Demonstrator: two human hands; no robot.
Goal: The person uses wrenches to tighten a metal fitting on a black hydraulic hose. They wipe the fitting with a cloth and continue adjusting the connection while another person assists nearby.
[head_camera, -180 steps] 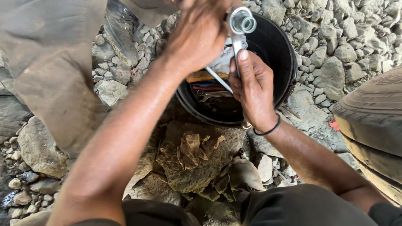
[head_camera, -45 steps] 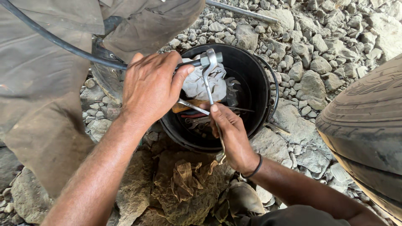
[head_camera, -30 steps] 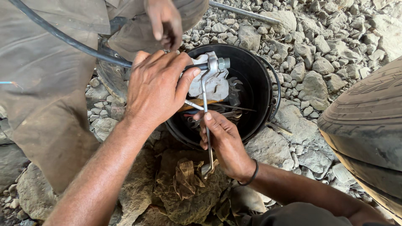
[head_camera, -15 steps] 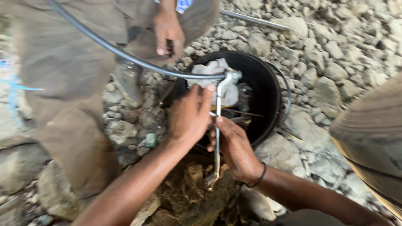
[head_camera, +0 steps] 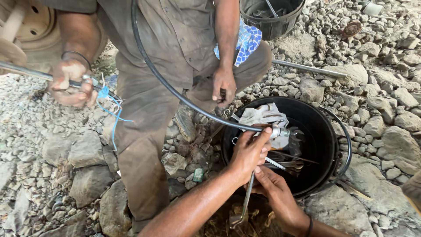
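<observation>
One hose fitting point(head_camera: 278, 131) in left hand point(head_camera: 250, 151) grip, one wrench point(head_camera: 244, 205) in right hand point(head_camera: 272, 186), two black buckets point(head_camera: 322, 145).

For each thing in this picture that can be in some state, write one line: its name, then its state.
Left hand: gripping the hose fitting.
Right hand: closed on the wrench.
Wrench: held upright, head down.
Black hose: curved, attached to the fitting.
Black bucket: open, holding tools and a rag.
Rag: crumpled.

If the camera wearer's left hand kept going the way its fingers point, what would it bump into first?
The left hand points up and right, at the metal fitting on the black hose, which its fingertips already touch. Beyond lies the white rag in the black bucket; depth is unclear.
</observation>
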